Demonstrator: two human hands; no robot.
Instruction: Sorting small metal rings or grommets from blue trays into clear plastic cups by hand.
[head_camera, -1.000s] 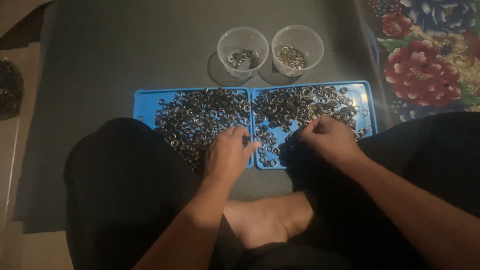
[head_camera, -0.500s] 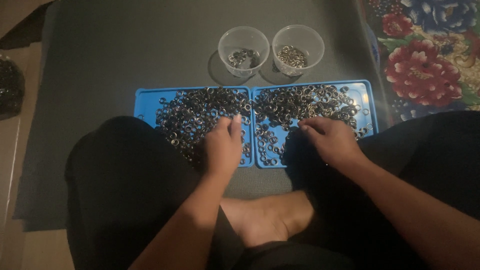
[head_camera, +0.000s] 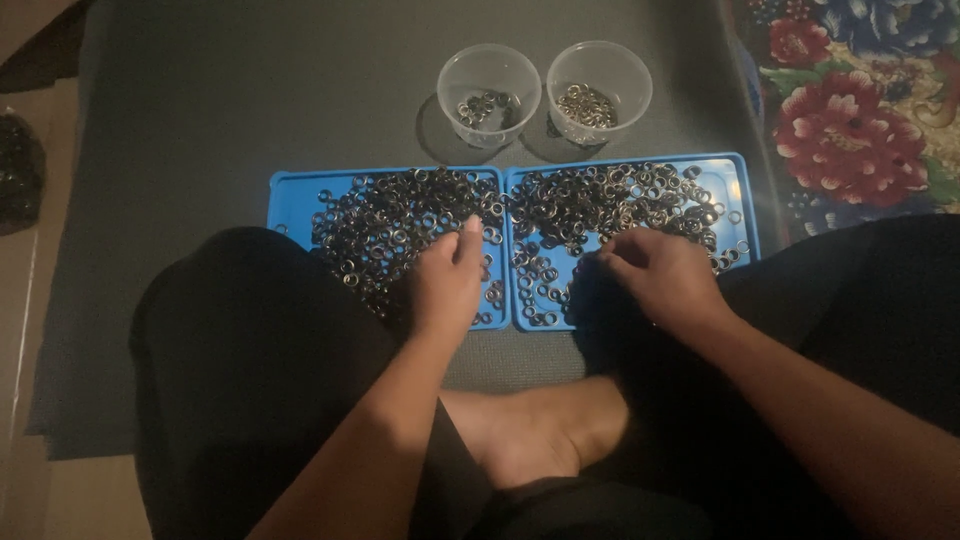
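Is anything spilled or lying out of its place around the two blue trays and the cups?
Nothing stands out. The metal rings lie inside the two blue trays and the two clear cups, which stand upright. The left hand and right hand rest on the rings.

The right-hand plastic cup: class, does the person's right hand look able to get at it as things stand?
Probably yes. The right hand rests on the right blue tray, and the cup stands just beyond that tray with nothing but low metal rings between.

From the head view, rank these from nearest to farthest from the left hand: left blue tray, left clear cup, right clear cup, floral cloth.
1. Left blue tray, under the left hand.
2. Left clear cup, just beyond that tray.
3. Right clear cup, beyond, rightward.
4. Floral cloth, far right.
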